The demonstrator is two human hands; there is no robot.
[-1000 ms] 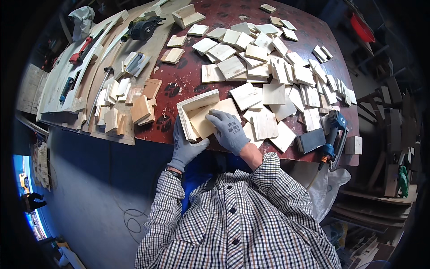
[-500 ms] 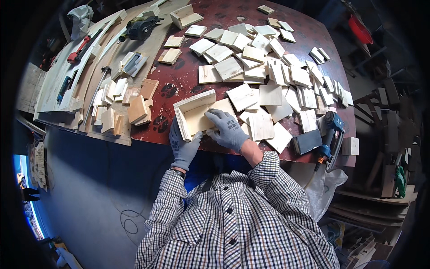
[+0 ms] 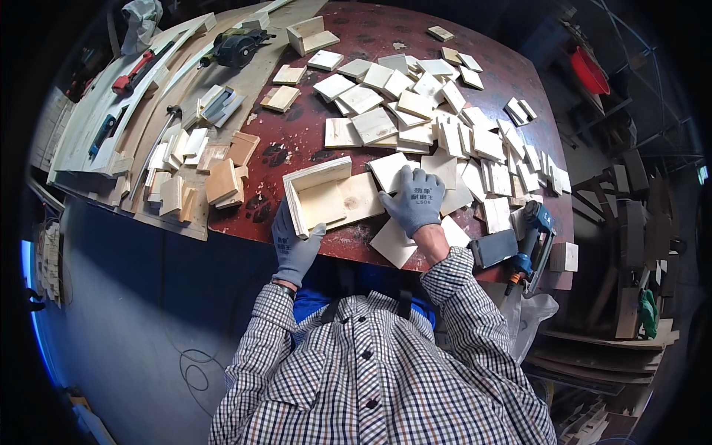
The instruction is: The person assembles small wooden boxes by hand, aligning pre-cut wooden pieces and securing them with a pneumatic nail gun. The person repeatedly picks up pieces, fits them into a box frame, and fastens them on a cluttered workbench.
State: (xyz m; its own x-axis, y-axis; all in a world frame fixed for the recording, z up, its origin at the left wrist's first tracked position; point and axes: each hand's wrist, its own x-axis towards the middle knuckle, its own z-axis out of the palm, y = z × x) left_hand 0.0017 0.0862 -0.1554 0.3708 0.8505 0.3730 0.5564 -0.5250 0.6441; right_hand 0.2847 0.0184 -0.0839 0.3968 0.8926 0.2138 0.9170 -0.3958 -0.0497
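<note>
While the left hand (image 3: 295,248) is gripping the near corner of the open box (image 3: 320,196) at the table (image 3: 297,133) edge, the right hand (image 3: 415,200) is lying flat, fingers spread, on a panel (image 3: 391,169), so fitting seems underway, needing careful alignment next.

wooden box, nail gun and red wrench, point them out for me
wooden box (image 3: 323,202): head view, on the bare inner floor of the open box.
nail gun (image 3: 531,231): head view, on its blue body at the table's right edge.
red wrench (image 3: 133,71): head view, on the middle of its handle.
</note>
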